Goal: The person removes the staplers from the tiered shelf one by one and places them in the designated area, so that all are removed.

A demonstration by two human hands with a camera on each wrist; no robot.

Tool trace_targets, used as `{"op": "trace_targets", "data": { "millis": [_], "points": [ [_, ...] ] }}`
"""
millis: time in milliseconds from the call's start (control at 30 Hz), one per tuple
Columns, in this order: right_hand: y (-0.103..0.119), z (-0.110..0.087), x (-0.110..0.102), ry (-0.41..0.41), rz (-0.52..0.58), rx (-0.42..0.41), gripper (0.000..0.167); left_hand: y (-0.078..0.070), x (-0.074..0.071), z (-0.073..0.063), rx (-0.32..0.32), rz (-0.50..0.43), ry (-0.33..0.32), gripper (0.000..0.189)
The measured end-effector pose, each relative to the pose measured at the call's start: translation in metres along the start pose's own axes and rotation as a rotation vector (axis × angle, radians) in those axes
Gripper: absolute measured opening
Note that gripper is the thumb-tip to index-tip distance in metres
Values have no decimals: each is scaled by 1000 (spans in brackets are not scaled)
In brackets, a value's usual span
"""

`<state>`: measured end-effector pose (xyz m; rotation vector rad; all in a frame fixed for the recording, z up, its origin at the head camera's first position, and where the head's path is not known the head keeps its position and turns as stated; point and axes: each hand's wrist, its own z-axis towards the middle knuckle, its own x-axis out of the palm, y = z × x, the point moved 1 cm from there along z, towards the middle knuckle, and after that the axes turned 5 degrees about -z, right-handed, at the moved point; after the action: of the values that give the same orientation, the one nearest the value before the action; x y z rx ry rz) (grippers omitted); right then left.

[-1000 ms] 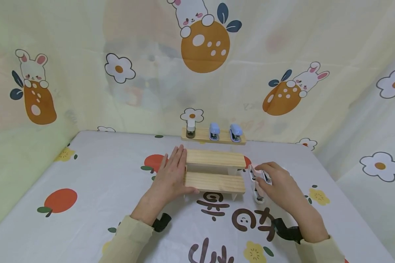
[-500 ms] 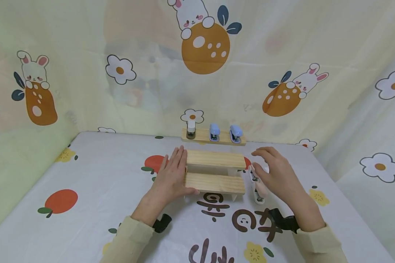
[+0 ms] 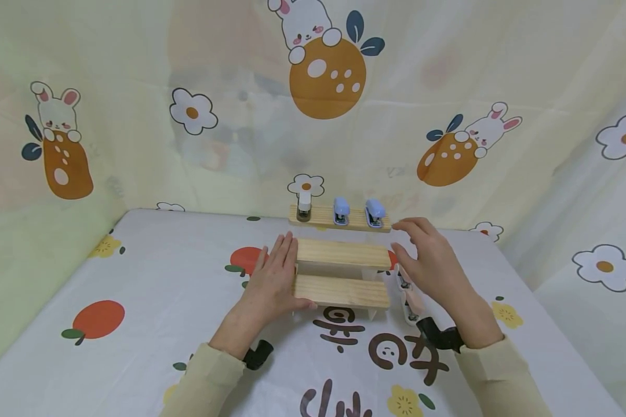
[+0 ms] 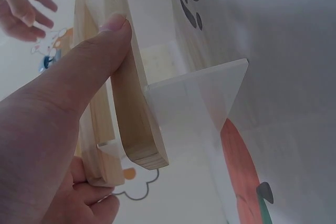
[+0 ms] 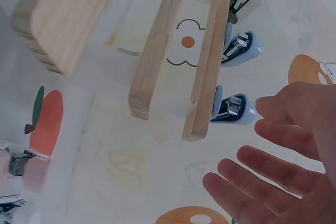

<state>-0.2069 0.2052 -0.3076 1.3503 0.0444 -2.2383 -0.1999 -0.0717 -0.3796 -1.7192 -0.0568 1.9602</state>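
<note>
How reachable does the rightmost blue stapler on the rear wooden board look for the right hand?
Probably yes. The right hand is empty, near the right end of the rear wooden board and close to the rightmost blue stapler; the right wrist view shows nothing standing between them.

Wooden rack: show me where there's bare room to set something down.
The middle step and front step lie bare, bordered by the left hand at their left end. The back step has only narrow gaps between the white stapler and two blue staplers. Crowded: just right of the front step, where pink staplers stand near the right hand.
</note>
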Motion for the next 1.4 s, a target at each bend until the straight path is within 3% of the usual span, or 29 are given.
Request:
{"op": "trace_targets", "data": {
  "millis": [467, 733, 1067, 1400],
  "points": [
    [7, 38, 16, -7, 5, -32, 49, 0, 0, 0, -9, -10, 6, 134],
    [11, 54, 28, 36, 29, 18, 46, 0, 0, 1, -9, 2, 6, 134],
    [9, 55, 42, 15, 56, 65, 38, 0, 2, 1, -12, -16, 4, 134],
    [6, 54, 50, -82, 5, 21, 32, 0, 1, 1, -14, -6, 2, 134]
  ]
}}
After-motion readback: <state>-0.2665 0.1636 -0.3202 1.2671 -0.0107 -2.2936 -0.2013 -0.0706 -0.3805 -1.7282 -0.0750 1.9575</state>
